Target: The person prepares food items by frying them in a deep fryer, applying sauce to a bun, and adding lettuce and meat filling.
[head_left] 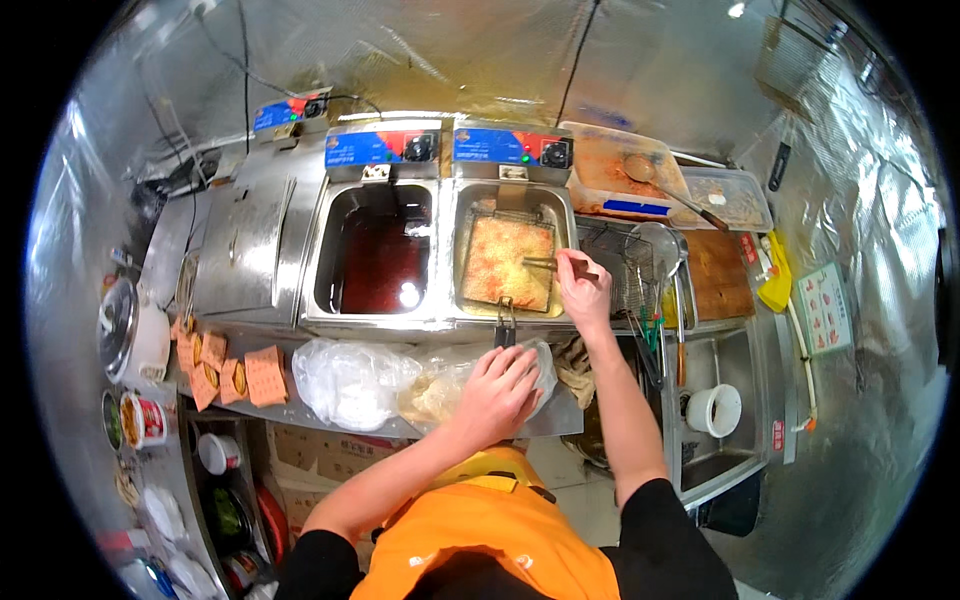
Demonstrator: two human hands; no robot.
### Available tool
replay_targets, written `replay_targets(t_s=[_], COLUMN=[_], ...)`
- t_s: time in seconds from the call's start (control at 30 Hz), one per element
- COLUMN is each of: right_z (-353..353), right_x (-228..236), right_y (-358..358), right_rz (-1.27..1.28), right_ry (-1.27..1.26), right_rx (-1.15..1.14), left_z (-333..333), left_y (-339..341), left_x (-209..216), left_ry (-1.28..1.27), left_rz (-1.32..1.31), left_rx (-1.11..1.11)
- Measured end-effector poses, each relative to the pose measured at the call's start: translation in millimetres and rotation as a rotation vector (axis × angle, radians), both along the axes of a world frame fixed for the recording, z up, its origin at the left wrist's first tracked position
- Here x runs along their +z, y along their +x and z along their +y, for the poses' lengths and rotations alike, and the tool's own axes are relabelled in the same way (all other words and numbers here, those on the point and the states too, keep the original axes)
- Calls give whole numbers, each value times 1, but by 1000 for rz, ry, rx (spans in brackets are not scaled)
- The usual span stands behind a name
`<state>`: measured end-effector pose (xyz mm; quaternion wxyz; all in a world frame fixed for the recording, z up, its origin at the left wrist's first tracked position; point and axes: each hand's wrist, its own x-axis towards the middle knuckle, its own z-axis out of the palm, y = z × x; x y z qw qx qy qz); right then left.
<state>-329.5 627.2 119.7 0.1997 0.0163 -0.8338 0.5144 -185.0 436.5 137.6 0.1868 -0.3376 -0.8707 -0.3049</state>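
Golden, foaming oil point(500, 255) (head view) could spatter the right hand point(585, 288), which is closed on a brown-handled tool point(544, 263) beside it; a jolted basket handle point(505, 336) would be a likely cause. Left hand point(497, 385): fingers curved at that handle's near end, grip indeterminable. Wire basket point(515, 214): inside the rightmost fryer point(565, 215), largely veiled by dense, orange-tinged bubbles.

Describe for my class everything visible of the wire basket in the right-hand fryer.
The wire basket is rectangular, apparently metal mesh, sitting in the right-hand fryer, largely covered by yellowish froth. A wire loop at its near side joins a dark handle pointing toward the person. The left hand lies at the handle's end; whether it grips is unclear.
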Motion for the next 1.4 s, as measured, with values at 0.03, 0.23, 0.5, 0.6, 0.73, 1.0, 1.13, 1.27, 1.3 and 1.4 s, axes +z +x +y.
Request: replay_targets(t_s=[0.03,0.23,0.5,0.6,0.73,1.0,1.13,1.27,1.3,1.4], right_z=[-14,13,9,-13,-8,-16,-10,-4,6,-12], right_x=[-5,3,14,6,13,8,-30,-29,-26,-42], right_y=[-8,12,11,-6,20,33,0,16,15,-6], right_rz=[18,21,-89,-78,-14,-124,-43,-112,-65,-84], right_ry=[-70,200,31,-182,-31,1,-324,-134,-72,-340], right_rx=[-23,57,131,117,137,121,-22,78,18,-90], left_z=[2,5,0,2,-2,-6,4,1,-1,3], left_y=[-6,-18,-21,-23,-21,-21,-20,-20,-26,-20], left_x=[-2,-31,-34,-35,-47,-47,-44,-44,-42,-38], left_ry=[-47,-160,-164,-155,-125,-118,-96,-110,-104,-93], left_rz=[-14,4,25,33,40,80,62,50,57,51], left_rx=[34,153,158,150,176,204,182,204,206,183])
